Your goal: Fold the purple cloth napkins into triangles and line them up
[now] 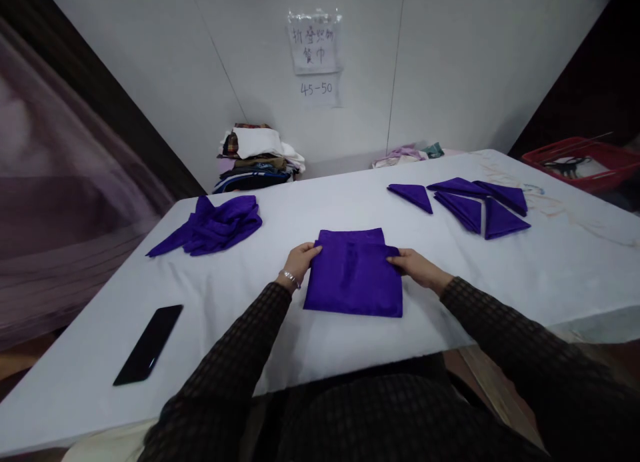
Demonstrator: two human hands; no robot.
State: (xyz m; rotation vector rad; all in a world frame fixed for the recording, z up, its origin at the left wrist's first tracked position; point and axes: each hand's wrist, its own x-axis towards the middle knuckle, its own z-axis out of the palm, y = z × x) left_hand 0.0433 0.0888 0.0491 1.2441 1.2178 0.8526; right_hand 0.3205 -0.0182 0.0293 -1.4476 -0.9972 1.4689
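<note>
A purple cloth napkin, folded over so its top layer sits a little short of the far edge, lies flat on the white table in front of me. My left hand pinches the fold's upper left corner. My right hand pinches its upper right corner. Both hands rest on the cloth with fingers closed on the top layer.
A heap of unfolded purple napkins lies at the left. Several napkins folded into triangles lie at the right. A black phone rests near the front left edge. Stacked fabrics sit by the wall; a red basket stands far right.
</note>
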